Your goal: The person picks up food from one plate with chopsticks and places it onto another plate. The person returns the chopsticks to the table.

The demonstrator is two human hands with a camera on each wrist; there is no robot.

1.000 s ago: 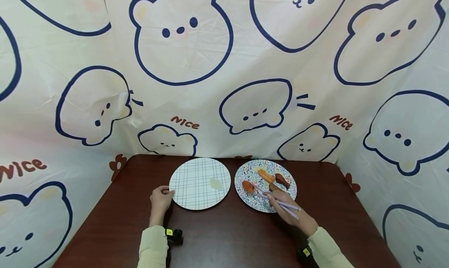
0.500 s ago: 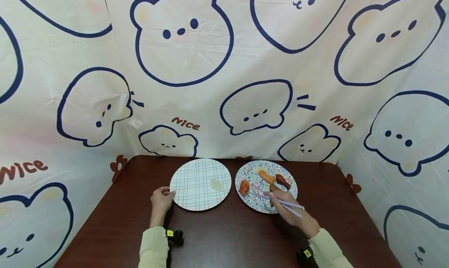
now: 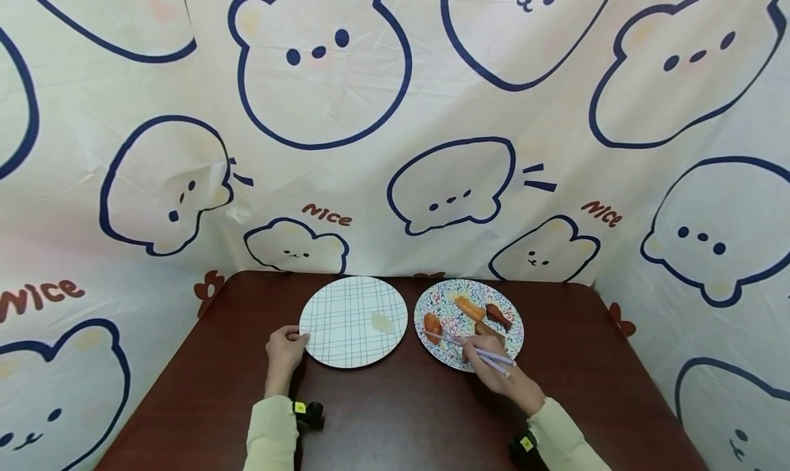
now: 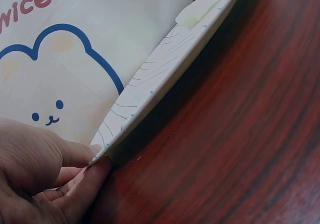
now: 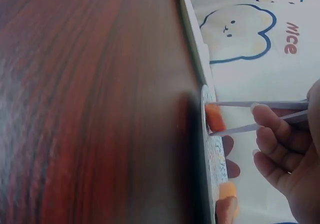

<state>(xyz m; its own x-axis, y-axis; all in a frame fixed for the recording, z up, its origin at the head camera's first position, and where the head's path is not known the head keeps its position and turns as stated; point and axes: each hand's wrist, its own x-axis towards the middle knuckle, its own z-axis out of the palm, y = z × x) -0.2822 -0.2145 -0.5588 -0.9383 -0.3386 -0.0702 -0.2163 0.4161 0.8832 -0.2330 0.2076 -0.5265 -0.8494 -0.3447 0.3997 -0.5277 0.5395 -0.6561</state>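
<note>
In the head view my left hand (image 3: 284,354) pinches the left rim of a white plate (image 3: 339,306) with blue grid lines. The left wrist view shows thumb and fingers on that rim. A pale green slice (image 3: 382,322) lies on this plate. My right hand (image 3: 496,371) holds a pair of lilac chopsticks (image 3: 494,356) over the speckled plate (image 3: 441,296). Their tips stand on either side of an orange-brown food piece (image 5: 215,117) at that plate's left, as the right wrist view shows.
Also on the speckled plate are a yellow-orange strip (image 3: 470,308), a dark reddish drumstick-like piece (image 3: 497,316) and a brown piece (image 3: 487,330) partly behind my right hand. Both plates stand at the back of the dark wooden table (image 3: 370,416), before a printed cloth (image 3: 364,183).
The orange-brown piece has shifted slightly left on its plate and turned more upright. My right hand has moved a little left, its chopsticks now reaching round the piece. The left hand stays put.
</note>
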